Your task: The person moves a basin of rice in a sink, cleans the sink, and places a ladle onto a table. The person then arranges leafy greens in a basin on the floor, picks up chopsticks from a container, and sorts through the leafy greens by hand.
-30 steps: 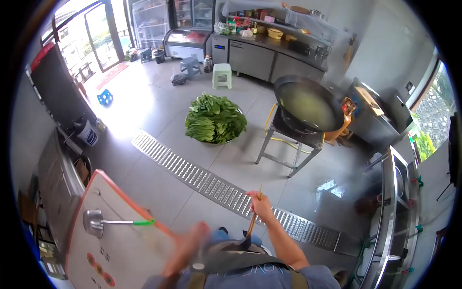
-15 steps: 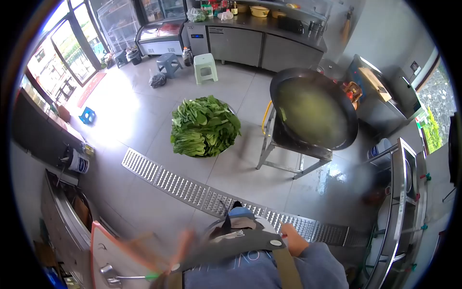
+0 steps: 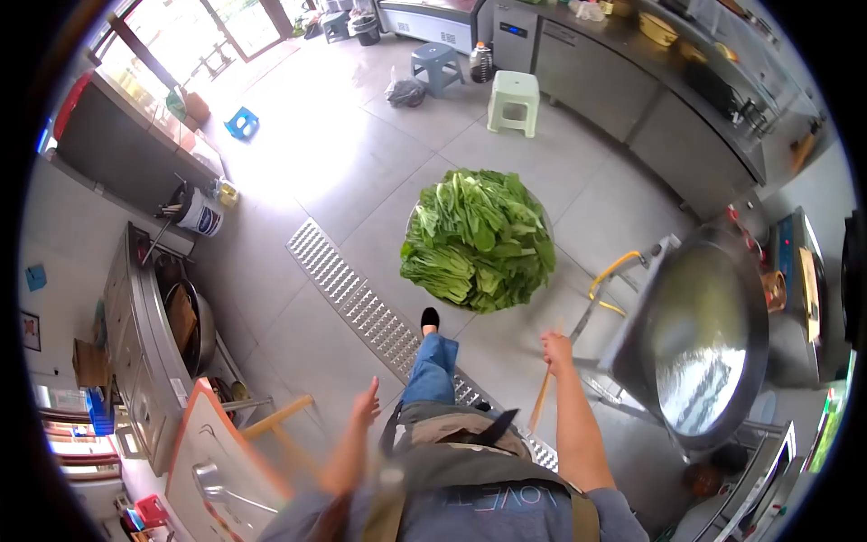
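My right hand (image 3: 557,349) reaches forward with its fingers closed around the end of a thin wooden stick (image 3: 541,397) that points down toward me. To the left, my left hand (image 3: 364,404) hangs in the air, slightly blurred, fingers stretched out and nothing in them. Ahead of both hands, a large heap of leafy greens (image 3: 479,239) rests on the floor in a round container, mostly hidden apart from a bit of rim. On a metal stand at the right is a big black wok (image 3: 760,361) of cloudy liquid, apart from my right hand.
A metal drain grate (image 3: 339,275) crosses the floor by my foot. Farther off stand a pale green stool (image 3: 515,101) and a grey-blue stool (image 3: 437,68). At lower left is a white board (image 3: 226,452) with ladles. A yellow hose (image 3: 617,271) runs near the wok stand.
The view has swung left, so the greens and wok appear farther right. My right hand has stretched forward from my waist, and the stick now shows. A leg has stepped into view.
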The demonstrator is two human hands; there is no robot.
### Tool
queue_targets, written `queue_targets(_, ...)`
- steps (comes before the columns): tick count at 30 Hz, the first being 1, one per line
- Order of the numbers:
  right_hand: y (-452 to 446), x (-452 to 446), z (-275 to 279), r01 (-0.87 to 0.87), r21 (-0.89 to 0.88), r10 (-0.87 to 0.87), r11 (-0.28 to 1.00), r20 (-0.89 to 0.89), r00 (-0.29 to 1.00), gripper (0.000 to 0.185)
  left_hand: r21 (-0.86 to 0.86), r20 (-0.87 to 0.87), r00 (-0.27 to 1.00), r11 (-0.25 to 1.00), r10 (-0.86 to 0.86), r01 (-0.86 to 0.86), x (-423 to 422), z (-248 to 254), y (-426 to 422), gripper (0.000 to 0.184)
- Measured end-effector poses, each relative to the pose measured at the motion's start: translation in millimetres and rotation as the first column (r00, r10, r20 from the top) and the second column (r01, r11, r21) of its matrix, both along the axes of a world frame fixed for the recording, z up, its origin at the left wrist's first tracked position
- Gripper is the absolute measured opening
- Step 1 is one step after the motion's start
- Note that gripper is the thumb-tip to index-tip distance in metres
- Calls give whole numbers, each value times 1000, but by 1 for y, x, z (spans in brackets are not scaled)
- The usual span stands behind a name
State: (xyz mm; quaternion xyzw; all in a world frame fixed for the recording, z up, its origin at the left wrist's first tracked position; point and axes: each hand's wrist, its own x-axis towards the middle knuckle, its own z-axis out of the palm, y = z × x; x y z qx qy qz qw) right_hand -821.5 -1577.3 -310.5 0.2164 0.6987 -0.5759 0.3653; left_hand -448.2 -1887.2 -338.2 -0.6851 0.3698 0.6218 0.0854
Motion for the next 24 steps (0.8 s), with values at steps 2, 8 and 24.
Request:
queue_targets(2, -34, -33, 1, 144, 9, -144, 990, 20, 989, 22, -33, -38, 996, 996, -85, 83, -67, 10, -48, 97)
queue_targets(8, -115, -187, -52, 53, 178, -46, 983, -44, 998, 22, -333, -135, 818, 803, -560, 495, -329, -46, -196, 108)
queue_targets(24, -325, -388, -229, -537, 160, 507, 828, 195, 840, 120, 30, -198, 940, 957, -279, 290, -585, -176, -206, 100)
